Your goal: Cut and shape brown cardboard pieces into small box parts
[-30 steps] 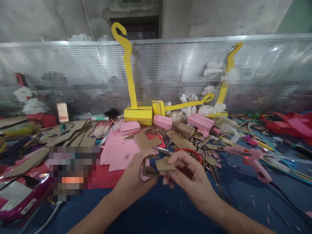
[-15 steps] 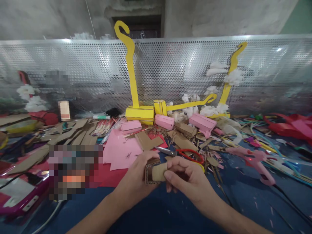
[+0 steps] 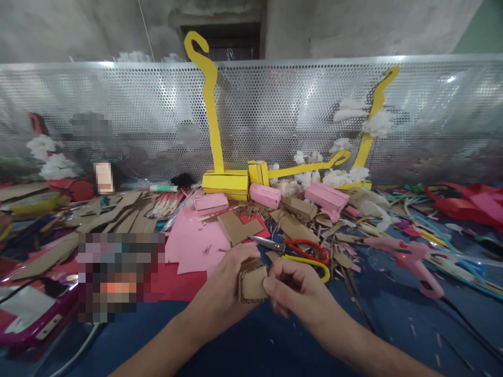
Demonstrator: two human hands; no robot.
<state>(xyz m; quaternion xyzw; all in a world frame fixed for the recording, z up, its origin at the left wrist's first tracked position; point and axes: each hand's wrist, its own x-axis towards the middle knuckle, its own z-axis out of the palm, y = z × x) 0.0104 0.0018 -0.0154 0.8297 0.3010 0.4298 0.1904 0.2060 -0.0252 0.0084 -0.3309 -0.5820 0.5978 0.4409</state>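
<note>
My left hand [image 3: 223, 288] is wrapped round a small brown cardboard box [image 3: 242, 302], its end facing me. A pale square cardboard piece [image 3: 253, 284] sits at the mouth of that box, framed by the corrugated edges. The thumb and fingers of my right hand [image 3: 293, 285] pinch the right edge of the square. Just beyond my hands lie scissors [image 3: 271, 243] with one red and one yellow handle. Behind my left hand, pink paper [image 3: 192, 243] rests over red paper [image 3: 173, 285].
Yellow hooked stands [image 3: 212, 115] lean by a perforated metal screen [image 3: 275, 115]. Pink boxes [image 3: 265, 196] and cardboard scraps [image 3: 298, 230] lie before them. A pink glue gun [image 3: 412, 256] with a black cord is at right. Cardboard strips [image 3: 113, 214] lie on the left.
The cardboard square has moved left, from partly outside the box to covering its open end. My right hand has followed slightly, and more of the scissors' yellow handle shows.
</note>
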